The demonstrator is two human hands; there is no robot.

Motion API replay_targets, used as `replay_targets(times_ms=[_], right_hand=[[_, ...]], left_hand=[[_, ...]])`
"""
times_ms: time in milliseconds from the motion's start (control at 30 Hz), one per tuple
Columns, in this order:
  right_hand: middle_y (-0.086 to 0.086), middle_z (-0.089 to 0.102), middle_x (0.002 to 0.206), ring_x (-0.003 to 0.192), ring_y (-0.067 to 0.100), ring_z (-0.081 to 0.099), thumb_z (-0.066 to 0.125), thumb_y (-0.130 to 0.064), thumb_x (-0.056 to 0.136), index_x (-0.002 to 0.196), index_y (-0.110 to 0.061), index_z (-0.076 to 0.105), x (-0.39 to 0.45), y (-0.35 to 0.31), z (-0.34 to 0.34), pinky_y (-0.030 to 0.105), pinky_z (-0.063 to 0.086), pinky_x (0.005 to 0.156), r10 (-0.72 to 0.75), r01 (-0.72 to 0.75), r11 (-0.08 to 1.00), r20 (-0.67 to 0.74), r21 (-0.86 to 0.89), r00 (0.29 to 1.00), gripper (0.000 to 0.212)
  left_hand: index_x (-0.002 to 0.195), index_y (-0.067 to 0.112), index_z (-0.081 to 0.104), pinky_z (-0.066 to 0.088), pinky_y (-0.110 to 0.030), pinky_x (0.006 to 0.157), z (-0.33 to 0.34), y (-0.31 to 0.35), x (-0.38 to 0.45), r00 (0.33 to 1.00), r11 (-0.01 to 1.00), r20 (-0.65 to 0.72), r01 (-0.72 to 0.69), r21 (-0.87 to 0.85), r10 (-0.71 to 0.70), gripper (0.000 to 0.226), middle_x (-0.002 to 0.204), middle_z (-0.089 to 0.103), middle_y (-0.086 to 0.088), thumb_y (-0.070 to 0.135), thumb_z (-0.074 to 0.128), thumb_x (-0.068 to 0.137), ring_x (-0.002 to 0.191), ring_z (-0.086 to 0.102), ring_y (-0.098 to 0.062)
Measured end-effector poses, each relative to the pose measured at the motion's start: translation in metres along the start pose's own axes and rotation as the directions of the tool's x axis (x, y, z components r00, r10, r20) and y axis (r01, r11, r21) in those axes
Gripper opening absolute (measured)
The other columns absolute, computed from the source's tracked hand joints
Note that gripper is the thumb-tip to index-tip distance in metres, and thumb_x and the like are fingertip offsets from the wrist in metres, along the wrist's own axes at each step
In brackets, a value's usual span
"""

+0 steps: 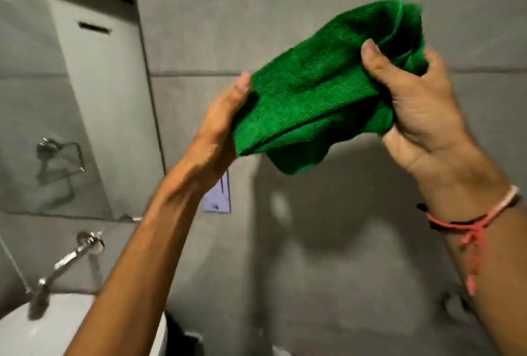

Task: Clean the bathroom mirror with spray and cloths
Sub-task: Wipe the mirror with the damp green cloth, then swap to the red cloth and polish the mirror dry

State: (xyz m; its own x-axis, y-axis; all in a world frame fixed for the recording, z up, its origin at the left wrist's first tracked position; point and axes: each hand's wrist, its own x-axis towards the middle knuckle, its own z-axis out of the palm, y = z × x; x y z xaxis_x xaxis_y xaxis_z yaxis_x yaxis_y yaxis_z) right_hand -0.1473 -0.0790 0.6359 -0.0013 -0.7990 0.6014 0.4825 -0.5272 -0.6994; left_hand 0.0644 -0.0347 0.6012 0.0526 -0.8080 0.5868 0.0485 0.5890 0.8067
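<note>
Gripping a green cloth (322,93) between them, both hands are raised in front of a grey tiled wall (328,241). The right hand (427,116) is closed on the cloth's bunched right end, its thumb pressed over the top of the folds and the fingers wrapped behind. The left hand (219,124) pinches the cloth's left edge, thumb on the near side, fingers hidden behind the fabric. The cloth hangs loosely folded in several layers, with a lower flap drooping under the span between the hands; it touches nothing but the hands.

A red thread bracelet (467,227) with a dangling knot and a dark band circle the right wrist.

The mirror (57,99) is at the left, well apart from the cloth, its right edge running down the wall as a thin line. In it shows the reflection of a pale cabinet with a dark slot and a chrome towel ring (61,153). Below the mirror, a chrome tap (65,264) juts from the wall over the white rim of a basin (34,333) at the lower left corner. The left forearm crosses in front of the basin's right side and hides part of it. A small pale purple plate (221,198) is fixed on the wall just behind the left wrist, partly covered by it. The arms cast a dark shadow on the tiles beneath the cloth. No spray bottle can be made out.
</note>
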Motion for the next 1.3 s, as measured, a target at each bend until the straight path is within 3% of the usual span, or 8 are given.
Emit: replay_targets(times_ms=[100, 267, 433, 567, 733, 833, 1100, 1300], right_hand=[[0.018, 0.08, 0.116, 0.108, 0.031, 0.077, 0.074, -0.01, 0.093, 0.123, 0.002, 0.069, -0.047, 0.058, -0.039, 0.046, 0.065, 0.091, 0.127, -0.136, 0.989, -0.131, -0.06, 0.983, 0.032], [0.002, 0.085, 0.095, 0.09, 0.02, 0.08, 0.07, -0.012, 0.096, 0.096, -0.015, 0.076, -0.152, 0.177, -0.137, 0.042, 0.065, 0.086, 0.449, -0.504, 0.82, -0.241, -0.27, 0.86, 0.008], [0.017, 0.083, 0.102, 0.094, 0.033, 0.08, 0.072, -0.007, 0.094, 0.112, 0.004, 0.075, -0.273, 0.267, -0.226, 0.052, 0.065, 0.087, 0.765, -0.845, 0.436, -0.367, -0.309, 0.529, 0.021], [0.039, 0.069, 0.12, 0.095, 0.041, 0.069, 0.062, 0.009, 0.096, 0.121, 0.02, 0.064, -0.345, 0.32, -0.266, 0.066, 0.052, 0.104, 0.848, -0.977, 0.159, -0.488, -0.14, 0.208, 0.028], [0.013, 0.071, 0.087, 0.082, 0.028, 0.064, 0.069, 0.0, 0.094, 0.081, -0.01, 0.068, -0.397, 0.362, -0.289, 0.035, 0.052, 0.071, 0.836, -0.978, -0.143, -0.548, -0.154, -0.036, 0.016], [-0.005, 0.063, 0.057, 0.066, 0.019, 0.062, 0.083, -0.022, 0.086, 0.059, -0.019, 0.065, -0.404, 0.381, -0.303, 0.027, 0.04, 0.059, 0.777, -0.887, -0.211, -0.621, -0.412, 0.104, 0.033], [0.023, 0.079, 0.106, 0.109, 0.039, 0.074, 0.093, -0.047, 0.067, 0.101, -0.005, 0.081, -0.371, 0.441, -0.271, 0.036, 0.056, 0.092, 0.7, -0.883, -0.223, -0.699, -0.412, 0.149, 0.055], [0.019, 0.043, 0.155, 0.148, 0.039, 0.035, 0.089, -0.061, 0.063, 0.142, -0.01, 0.053, -0.359, 0.458, -0.247, 0.062, 0.033, 0.117, 0.651, -0.639, -0.519, -0.747, -0.568, 0.135, 0.101]], left_hand=[[0.108, 0.014, 0.077, 0.063, -0.033, 0.084, 0.004, -0.066, -0.046, 0.963, 0.937, 0.017, 0.265, -0.227, -0.268, 0.024, 0.108, 0.079, -0.005, 0.023, 0.064, 0.09, 0.097, 0.076, -0.019], [0.114, 0.001, 0.071, 0.061, -0.037, 0.083, 0.009, -0.192, -0.143, 0.775, 0.781, -0.101, 0.624, -0.027, -0.623, 0.029, 0.111, 0.078, -0.014, 0.007, 0.075, 0.086, 0.095, 0.072, -0.025], [0.122, -0.006, 0.063, 0.056, -0.022, 0.059, 0.013, -0.302, -0.248, 0.437, 0.432, -0.095, 0.899, 0.071, -0.894, 0.04, 0.099, 0.071, -0.016, -0.006, 0.075, 0.084, 0.072, 0.072, -0.011], [0.127, -0.009, 0.05, 0.061, -0.035, 0.072, 0.018, -0.386, -0.324, 0.241, 0.242, -0.105, 0.97, 0.005, -0.965, 0.059, 0.115, 0.064, -0.029, -0.027, 0.07, 0.074, 0.1, 0.067, -0.032], [0.124, -0.001, 0.051, 0.052, -0.006, 0.061, 0.025, -0.453, -0.381, 0.306, 0.258, -0.248, 0.943, 0.208, -0.919, 0.064, 0.093, 0.059, -0.002, -0.031, 0.067, 0.07, 0.1, 0.058, -0.028], [0.132, 0.007, 0.055, 0.055, -0.015, 0.082, 0.019, -0.465, -0.393, 0.343, 0.223, -0.294, 0.9, 0.374, -0.892, 0.051, 0.105, 0.066, 0.001, -0.006, 0.07, 0.085, 0.11, 0.065, -0.032], [0.154, 0.024, 0.039, 0.023, -0.063, 0.118, -0.065, -0.45, -0.393, 0.726, -0.174, -0.281, 0.221, 0.96, -0.627, 0.075, 0.163, 0.035, -0.017, 0.067, 0.019, 0.095, 0.15, 0.037, -0.036], [0.157, 0.029, 0.032, 0.02, -0.074, 0.116, -0.084, -0.449, -0.375, 0.804, -0.226, -0.168, 0.044, 0.973, -0.57, 0.078, 0.167, 0.024, -0.017, 0.069, 0.03, 0.091, 0.154, 0.026, -0.037]])
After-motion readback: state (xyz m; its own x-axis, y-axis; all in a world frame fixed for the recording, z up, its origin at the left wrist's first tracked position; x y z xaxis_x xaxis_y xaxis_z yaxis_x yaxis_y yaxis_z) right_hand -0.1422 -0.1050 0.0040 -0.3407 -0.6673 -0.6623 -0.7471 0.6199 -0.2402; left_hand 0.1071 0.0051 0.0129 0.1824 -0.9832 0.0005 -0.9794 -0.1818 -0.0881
